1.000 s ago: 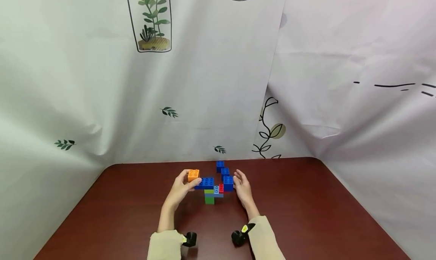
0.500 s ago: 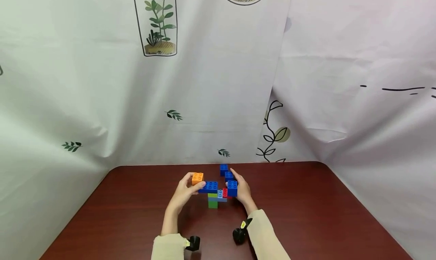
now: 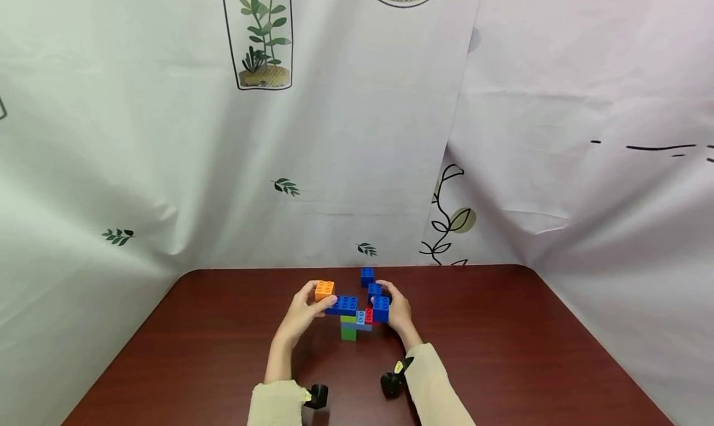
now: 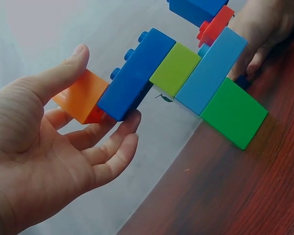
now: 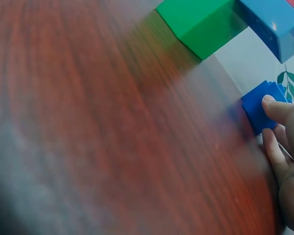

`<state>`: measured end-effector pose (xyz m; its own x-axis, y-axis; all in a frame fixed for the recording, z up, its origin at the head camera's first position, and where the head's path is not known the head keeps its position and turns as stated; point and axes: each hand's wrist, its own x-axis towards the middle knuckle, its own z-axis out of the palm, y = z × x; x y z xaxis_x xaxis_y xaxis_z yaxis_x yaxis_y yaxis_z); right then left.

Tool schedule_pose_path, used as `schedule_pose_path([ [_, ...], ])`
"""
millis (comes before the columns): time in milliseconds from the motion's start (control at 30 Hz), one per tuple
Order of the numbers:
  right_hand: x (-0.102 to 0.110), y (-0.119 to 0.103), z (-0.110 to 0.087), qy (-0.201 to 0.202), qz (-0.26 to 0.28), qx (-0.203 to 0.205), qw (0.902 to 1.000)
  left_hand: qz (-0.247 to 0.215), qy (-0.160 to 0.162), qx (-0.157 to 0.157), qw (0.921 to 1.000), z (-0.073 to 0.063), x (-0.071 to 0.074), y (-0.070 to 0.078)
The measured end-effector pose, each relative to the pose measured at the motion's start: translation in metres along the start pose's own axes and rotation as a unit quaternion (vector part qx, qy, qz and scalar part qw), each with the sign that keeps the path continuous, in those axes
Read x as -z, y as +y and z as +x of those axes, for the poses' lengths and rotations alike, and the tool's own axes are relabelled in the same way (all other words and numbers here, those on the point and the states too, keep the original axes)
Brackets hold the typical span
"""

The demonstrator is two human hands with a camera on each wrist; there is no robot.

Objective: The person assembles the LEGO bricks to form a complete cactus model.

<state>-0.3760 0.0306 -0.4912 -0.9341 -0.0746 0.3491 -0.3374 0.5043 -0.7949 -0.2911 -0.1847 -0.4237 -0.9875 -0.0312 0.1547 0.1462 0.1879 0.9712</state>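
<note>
A structure of toy building bricks stands on the table, its green brick [image 4: 235, 113] at the bottom. Above that come a light blue brick [image 4: 211, 72], a lime brick [image 4: 176, 69] and a long blue brick [image 3: 343, 306]. An orange brick [image 3: 325, 291] sits at the left end, and a blue brick [image 3: 381, 309] at the right end over a red one [image 4: 217, 26]. My left hand [image 3: 297, 317] holds the structure's left end, thumb and fingers around the orange and long blue bricks. Behind the structure, my right hand [image 3: 398, 308] pinches a loose blue brick [image 5: 257, 105] between thumb and fingers.
Another loose blue brick [image 3: 367, 276] lies near the back edge of the brown wooden table [image 3: 223, 339]. A pale printed curtain [image 3: 346, 153] hangs directly behind the table.
My right hand has moved from beside the structure to the middle blue brick behind it and now pinches it. The left hand keeps its hold. The head view has shifted slightly.
</note>
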Motion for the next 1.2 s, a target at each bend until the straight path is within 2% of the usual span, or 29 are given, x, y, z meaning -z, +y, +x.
schedule_pose_path([
  [267,-0.003,-0.001,-0.014,-0.007,0.012,-0.016,0.9998,0.001,-0.012,0.0,0.9999,0.002,0.002,-0.002],
  [500,-0.001,0.0,-0.027,0.014,0.063,-0.018,0.9978,-0.003,-0.038,0.002,0.9993,0.003,0.001,-0.001],
  [800,0.007,-0.002,-0.035,0.021,0.112,-0.039,0.9927,-0.011,-0.04,0.003,0.9991,0.001,-0.002,0.0],
  [933,0.009,-0.003,-0.034,0.026,0.147,-0.058,0.9872,-0.012,-0.035,0.001,0.9993,0.001,-0.002,0.001],
  [1200,0.017,-0.013,-0.029,0.031,0.22,-0.114,0.9683,-0.005,-0.038,0.002,0.9993,0.002,-0.001,0.0],
])
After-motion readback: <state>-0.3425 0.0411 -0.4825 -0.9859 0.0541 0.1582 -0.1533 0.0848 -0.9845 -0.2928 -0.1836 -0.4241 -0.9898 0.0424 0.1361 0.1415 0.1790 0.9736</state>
